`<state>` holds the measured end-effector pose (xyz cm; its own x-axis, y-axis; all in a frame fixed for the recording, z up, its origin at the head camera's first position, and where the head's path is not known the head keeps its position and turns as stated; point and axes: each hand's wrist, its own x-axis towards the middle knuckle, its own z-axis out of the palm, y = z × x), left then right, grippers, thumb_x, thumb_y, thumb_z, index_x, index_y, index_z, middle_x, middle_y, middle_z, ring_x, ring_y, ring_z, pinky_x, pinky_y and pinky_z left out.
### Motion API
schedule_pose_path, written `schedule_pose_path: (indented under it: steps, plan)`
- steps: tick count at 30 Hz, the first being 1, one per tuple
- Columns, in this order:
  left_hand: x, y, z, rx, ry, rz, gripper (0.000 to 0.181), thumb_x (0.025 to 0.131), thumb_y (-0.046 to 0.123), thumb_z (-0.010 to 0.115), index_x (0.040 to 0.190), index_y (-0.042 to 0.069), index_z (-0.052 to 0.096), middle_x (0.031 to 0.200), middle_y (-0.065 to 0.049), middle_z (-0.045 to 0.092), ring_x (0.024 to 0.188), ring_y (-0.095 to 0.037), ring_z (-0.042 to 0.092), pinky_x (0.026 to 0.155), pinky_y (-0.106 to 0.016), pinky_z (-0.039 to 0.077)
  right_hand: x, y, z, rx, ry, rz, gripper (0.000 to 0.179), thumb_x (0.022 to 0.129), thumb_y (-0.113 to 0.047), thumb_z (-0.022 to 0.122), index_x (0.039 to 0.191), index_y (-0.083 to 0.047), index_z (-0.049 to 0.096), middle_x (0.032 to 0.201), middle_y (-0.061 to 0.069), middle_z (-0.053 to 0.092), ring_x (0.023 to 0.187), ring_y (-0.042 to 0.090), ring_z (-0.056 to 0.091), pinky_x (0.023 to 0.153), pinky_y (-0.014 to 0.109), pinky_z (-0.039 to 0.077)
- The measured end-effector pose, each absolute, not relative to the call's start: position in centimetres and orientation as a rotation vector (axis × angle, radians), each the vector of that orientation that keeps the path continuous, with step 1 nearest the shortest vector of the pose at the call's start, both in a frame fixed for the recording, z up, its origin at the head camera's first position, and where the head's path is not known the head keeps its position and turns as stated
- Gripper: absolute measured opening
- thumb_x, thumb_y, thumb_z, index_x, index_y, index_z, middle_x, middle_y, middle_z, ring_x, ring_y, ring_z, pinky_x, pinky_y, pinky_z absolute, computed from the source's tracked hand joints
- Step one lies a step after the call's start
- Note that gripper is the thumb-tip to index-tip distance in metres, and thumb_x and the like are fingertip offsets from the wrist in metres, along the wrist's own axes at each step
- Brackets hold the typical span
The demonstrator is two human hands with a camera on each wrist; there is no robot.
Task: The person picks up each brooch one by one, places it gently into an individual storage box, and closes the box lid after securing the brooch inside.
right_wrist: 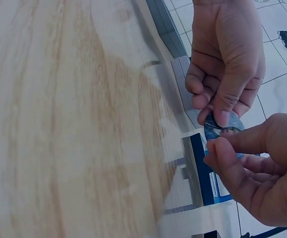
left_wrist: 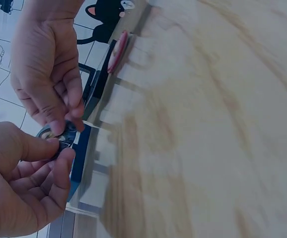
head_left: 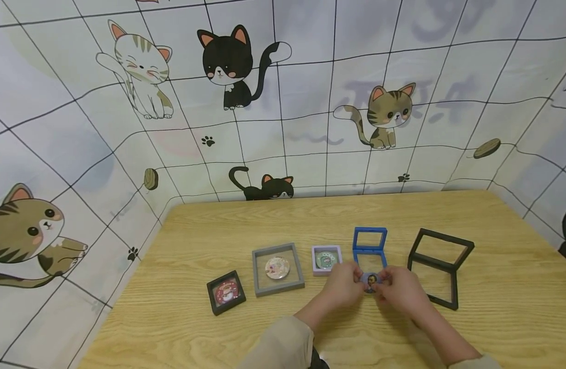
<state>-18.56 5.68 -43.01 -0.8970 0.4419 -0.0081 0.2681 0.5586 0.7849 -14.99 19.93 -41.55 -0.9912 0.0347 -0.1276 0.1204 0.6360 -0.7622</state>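
Note:
Both hands hold a round badge with a portrait on blue [head_left: 370, 281] in front of the open blue frame [head_left: 369, 249]. My left hand [head_left: 345, 287] pinches its left edge between thumb and fingers. On the opposite edge, my right hand [head_left: 401, 290] pinches it the same way. The right wrist view shows the badge [right_wrist: 222, 126] tilted, with both thumbs on its face. Fingertips cover parts of its rim. The blue frame stands hinged open, its upper half raised, and the badge overlaps its near end in the head view.
Left of the hands lie a lilac frame [head_left: 314, 261], a grey frame [head_left: 256, 274] and a small black frame [head_left: 214, 302], each with a round badge inside. A larger black frame [head_left: 434, 264] stands open at right. A pink-edged disc [left_wrist: 117, 52] lies near it on the wooden table [head_left: 172, 333].

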Motion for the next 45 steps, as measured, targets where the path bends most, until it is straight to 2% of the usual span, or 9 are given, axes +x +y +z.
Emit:
schedule_pose_path:
  steps: [5,12,21,30,33,36,38,41,45]
  plan:
    - [-19.2,6.3,-42.8,0.476,2.569,1.415,0.013,0.073,-0.001,0.069,0.076,0.003,0.057,0.058,0.005,0.05,0.05,-0.003,0.043,0.045,-0.016,0.036,-15.6,20.1,-41.2,0.124,2.819,-1.314,0.02,0.08,-0.001,0.062,0.094,0.012,0.058,0.064,0.007,0.062,0.054,0.018,0.061,0.048,0.026,0.048]
    - [-19.7,7.4,-42.9,0.48,2.703,1.385,0.011,0.076,0.002,0.067,0.074,0.005,0.057,0.059,0.005,0.049,0.049,-0.003,0.041,0.044,-0.016,0.034,-16.2,20.5,-41.0,0.133,2.844,-1.354,0.018,0.082,-0.001,0.061,0.092,0.013,0.057,0.066,0.011,0.063,0.055,0.021,0.063,0.047,0.025,0.049]
    - [-20.6,8.4,-42.7,0.393,2.867,1.237,0.004,0.077,0.002,0.064,0.08,0.004,0.064,0.071,-0.001,0.062,0.057,-0.007,0.05,0.048,-0.017,0.039,-17.6,20.8,-41.3,0.158,2.924,-1.262,0.014,0.081,-0.004,0.063,0.085,0.008,0.058,0.061,0.009,0.062,0.052,0.019,0.062,0.046,0.027,0.047]
    - [-21.3,9.0,-42.7,0.346,2.865,1.185,0.005,0.077,0.002,0.061,0.074,0.005,0.062,0.059,0.003,0.052,0.046,-0.007,0.043,0.041,-0.018,0.034,-18.7,21.1,-41.5,0.193,2.889,-1.252,0.017,0.082,-0.006,0.062,0.089,0.01,0.058,0.065,0.01,0.064,0.055,0.018,0.063,0.049,0.028,0.048]
    - [-21.4,9.2,-42.6,0.321,2.862,1.19,0.022,0.077,0.002,0.059,0.056,0.007,0.052,0.047,0.005,0.041,0.037,-0.006,0.033,0.034,-0.017,0.025,-18.8,21.2,-41.6,0.171,2.892,-1.253,0.022,0.083,-0.006,0.061,0.094,0.013,0.059,0.069,0.015,0.065,0.056,0.019,0.064,0.05,0.029,0.049]
    - [-21.3,9.4,-42.3,0.277,2.852,1.203,0.04,0.077,0.003,0.057,0.045,0.012,0.035,0.038,0.007,0.026,0.031,-0.005,0.021,0.031,-0.018,0.015,-18.7,21.2,-41.6,0.147,2.907,-1.231,0.024,0.083,-0.006,0.061,0.098,0.013,0.061,0.072,0.017,0.066,0.057,0.018,0.064,0.051,0.027,0.049]
    - [-21.3,9.5,-42.2,0.248,2.842,1.202,0.046,0.079,0.005,0.057,0.043,0.014,0.029,0.036,0.008,0.021,0.03,-0.005,0.017,0.03,-0.018,0.013,-18.7,21.2,-41.6,0.13,2.932,-1.196,0.021,0.082,-0.006,0.062,0.094,0.011,0.064,0.069,0.013,0.066,0.056,0.016,0.063,0.049,0.025,0.047]
    - [-21.4,9.7,-42.2,0.229,2.851,1.163,0.048,0.079,0.006,0.057,0.041,0.015,0.029,0.035,0.008,0.021,0.029,-0.005,0.017,0.03,-0.018,0.013,-18.8,21.3,-41.7,0.105,2.966,-1.123,0.013,0.082,-0.008,0.062,0.076,0.003,0.068,0.058,0.005,0.062,0.05,0.011,0.056,0.044,0.022,0.039]
    - [-21.4,9.9,-42.3,0.211,2.856,1.121,0.049,0.079,0.007,0.059,0.041,0.014,0.029,0.035,0.008,0.021,0.03,-0.005,0.018,0.031,-0.018,0.015,-18.9,21.4,-41.8,0.091,2.99,-1.057,0.025,0.081,-0.008,0.062,0.057,-0.004,0.06,0.048,-0.002,0.053,0.045,0.009,0.046,0.042,0.022,0.029]
